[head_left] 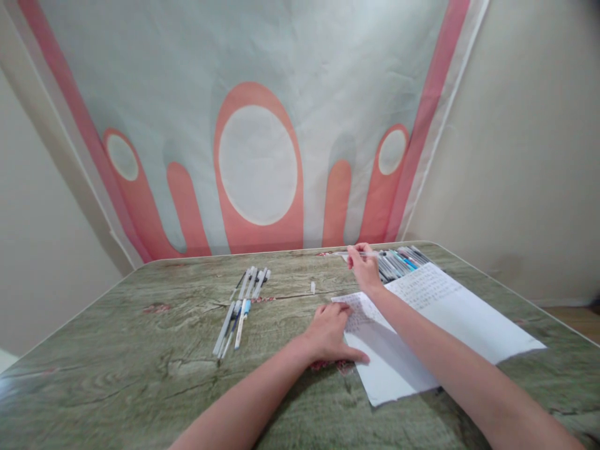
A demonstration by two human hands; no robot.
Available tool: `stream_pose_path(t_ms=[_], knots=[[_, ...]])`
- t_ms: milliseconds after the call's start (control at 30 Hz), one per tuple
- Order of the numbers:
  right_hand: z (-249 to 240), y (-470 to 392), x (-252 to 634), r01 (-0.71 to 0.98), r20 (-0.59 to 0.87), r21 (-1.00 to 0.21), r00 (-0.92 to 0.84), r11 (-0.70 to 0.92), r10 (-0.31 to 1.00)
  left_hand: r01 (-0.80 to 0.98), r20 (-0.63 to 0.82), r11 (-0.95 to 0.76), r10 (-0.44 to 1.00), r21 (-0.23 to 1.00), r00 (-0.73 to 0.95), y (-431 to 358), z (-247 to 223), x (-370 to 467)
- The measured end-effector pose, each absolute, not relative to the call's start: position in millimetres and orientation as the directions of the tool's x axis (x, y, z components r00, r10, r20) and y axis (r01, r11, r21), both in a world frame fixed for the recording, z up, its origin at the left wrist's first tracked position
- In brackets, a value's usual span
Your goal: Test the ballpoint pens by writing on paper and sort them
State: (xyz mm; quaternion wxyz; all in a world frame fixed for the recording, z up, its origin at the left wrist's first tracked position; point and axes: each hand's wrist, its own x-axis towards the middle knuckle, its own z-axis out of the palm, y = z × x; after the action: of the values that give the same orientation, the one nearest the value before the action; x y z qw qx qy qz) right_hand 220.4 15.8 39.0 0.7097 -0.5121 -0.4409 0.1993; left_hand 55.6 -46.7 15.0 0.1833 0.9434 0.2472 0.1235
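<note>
My left hand (332, 332) rests at the left edge of a white sheet of paper (487, 322), thumb and fingers spread, fingertips on the sheet. Lines of small handwriting cover the sheet's upper part; it lies slanted on the table. Beyond the top of the paper, my right hand (364, 265) pinches a thin, clear pen (341, 254), held nearly level with one end pointing left. Just right of that hand, a row of several pens (398, 262) lies side by side, partly hidden by the hand and wrist. My right forearm crosses over the paper.
On the left of the wood-patterned table (117, 350) lies a group of several pens (239, 309), in two loose rows. A small whitish piece (312, 287) sits between that group and the paper. Behind the table hangs a patterned cloth (257, 162).
</note>
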Motion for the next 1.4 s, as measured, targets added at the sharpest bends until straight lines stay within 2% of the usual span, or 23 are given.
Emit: stream_pose_path(t_ms=[67,167,333,467,600,1033,1400], knots=[[39,6,224,0.079,0.353,-0.930,0.470,0.360,0.809,0.418,0.158,-0.809,0.516,0.414,0.842,-46,14,56],[26,-26,228,0.083,0.258,-0.966,0.320,0.244,0.912,0.402,0.190,-0.803,0.521,0.441,0.832,-46,12,57],[-4,-90,241,0.334,0.187,-0.937,0.235,0.101,0.954,0.397,0.205,-0.796,0.528,0.456,0.824,-47,12,58],[-12,-109,248,0.525,0.233,-0.845,0.193,0.100,0.953,0.396,0.206,-0.791,0.532,0.466,0.821,-48,12,58],[-11,-109,247,0.622,0.237,-0.778,0.164,0.086,0.958,0.397,0.216,-0.801,0.527,0.447,0.822,-47,11,58],[-8,-110,242,0.668,0.301,-0.728,0.106,0.156,0.948,0.394,0.217,-0.801,0.526,0.451,0.822,-47,12,58],[-6,-112,242,0.649,0.276,-0.746,0.096,0.150,0.957,0.390,0.214,-0.789,0.533,0.475,0.818,-47,11,59]])
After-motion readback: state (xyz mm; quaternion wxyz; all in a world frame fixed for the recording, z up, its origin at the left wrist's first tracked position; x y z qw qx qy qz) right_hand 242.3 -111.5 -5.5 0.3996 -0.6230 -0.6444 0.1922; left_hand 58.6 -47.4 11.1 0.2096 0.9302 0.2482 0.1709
